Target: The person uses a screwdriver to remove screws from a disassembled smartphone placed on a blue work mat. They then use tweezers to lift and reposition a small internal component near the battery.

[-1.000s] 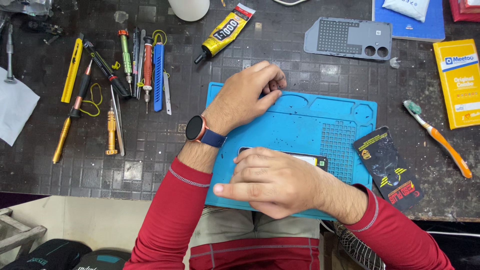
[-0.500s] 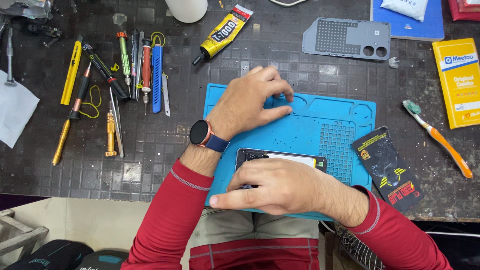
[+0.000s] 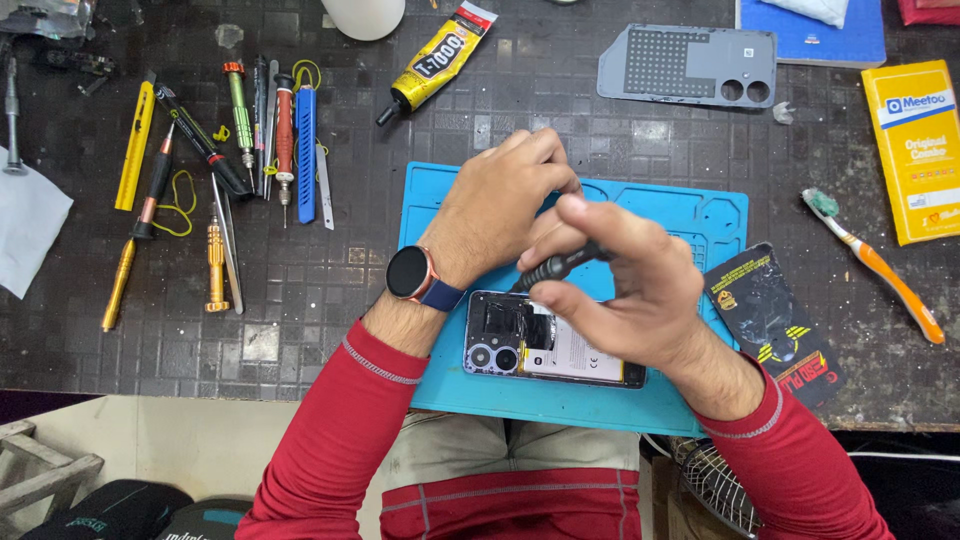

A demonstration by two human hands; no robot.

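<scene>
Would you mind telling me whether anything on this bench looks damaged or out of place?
The phone on the blue mat lies open, its insides bare; its grey back cover sits apart, farther up the bench. The right hand holds a dark screwdriver over it. Nothing looks spilled.
</scene>
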